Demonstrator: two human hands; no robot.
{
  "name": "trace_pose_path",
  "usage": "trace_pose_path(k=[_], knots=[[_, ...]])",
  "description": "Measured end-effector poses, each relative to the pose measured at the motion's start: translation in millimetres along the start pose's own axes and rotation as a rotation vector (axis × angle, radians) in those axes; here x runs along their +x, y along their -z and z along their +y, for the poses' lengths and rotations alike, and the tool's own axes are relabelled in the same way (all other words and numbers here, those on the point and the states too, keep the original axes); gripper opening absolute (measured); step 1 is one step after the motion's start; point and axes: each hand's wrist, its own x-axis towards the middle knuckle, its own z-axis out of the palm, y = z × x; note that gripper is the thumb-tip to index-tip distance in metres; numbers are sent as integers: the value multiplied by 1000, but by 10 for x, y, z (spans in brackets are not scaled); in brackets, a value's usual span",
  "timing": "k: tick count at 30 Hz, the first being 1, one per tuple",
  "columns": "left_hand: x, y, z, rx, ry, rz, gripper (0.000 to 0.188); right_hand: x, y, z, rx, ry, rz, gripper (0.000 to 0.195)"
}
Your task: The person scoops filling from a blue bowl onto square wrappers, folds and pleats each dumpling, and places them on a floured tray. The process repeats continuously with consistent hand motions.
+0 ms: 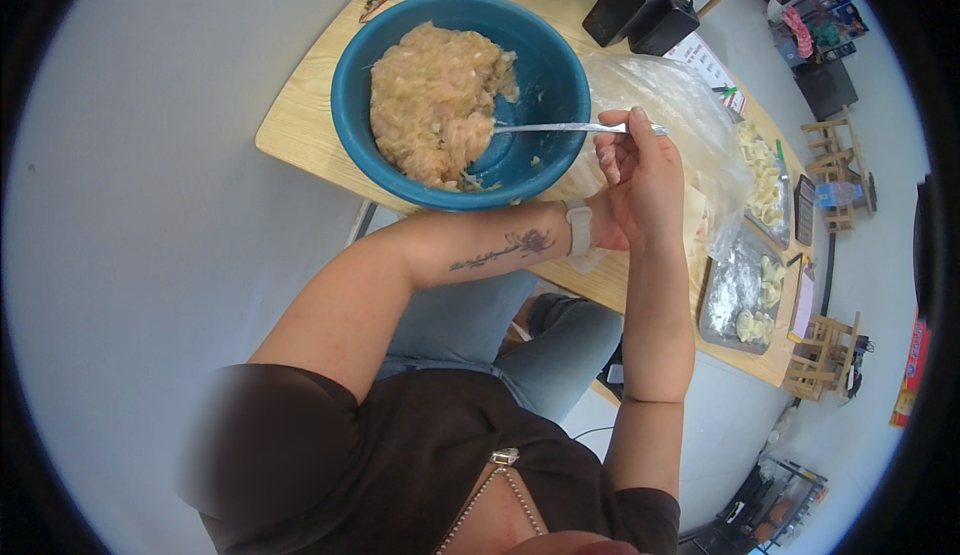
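Note:
A blue plastic basin (346,135) holds a large mound of pale minced filling (435,97) with green bits. My right hand (651,172) grips the handle end of a metal utensil (551,127), whose far end is in the filling at the mound's lower right edge. My left forearm, with a pale watch (579,229), crosses in front of the basin. My left hand (613,217) is largely hidden behind my right hand and wrist, so what it holds cannot be told. Pale flat sheets (696,214), perhaps dough wrappers, lie just right of the hands, partly under a clear plastic bag (660,90).
On the wooden table (300,124), two metal trays hold folded dumplings: one farther back (784,229), one floured and nearer (724,307). A calculator (804,210) and a clipboard (802,307) lie beyond. Black devices (637,15) stand behind the bag. A wall rises at left.

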Motion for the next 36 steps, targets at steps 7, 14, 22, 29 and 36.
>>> trace_pose_path(k=[7, 14, 22, 29, 36], knots=[[-6, -189, 19, -89, 25, -10, 40, 28, 198, -250, 226, 82, 101, 29], [-74, -349, 153, -58, 64, 203, 47, -228, 713, -657, 312, 277, 168, 28], [-59, -312, 119, 40, -19, 239, 50, -926, 1323, -495, -64, 486, 526, 30], [-90, -347, 154, 121, -83, 283, 46, -1141, 1282, -170, -1355, 1107, -125, 23], [-39, -370, 143, 110, -103, 494, 44, -1340, 1424, -21, -1556, 1129, -120, 36]])
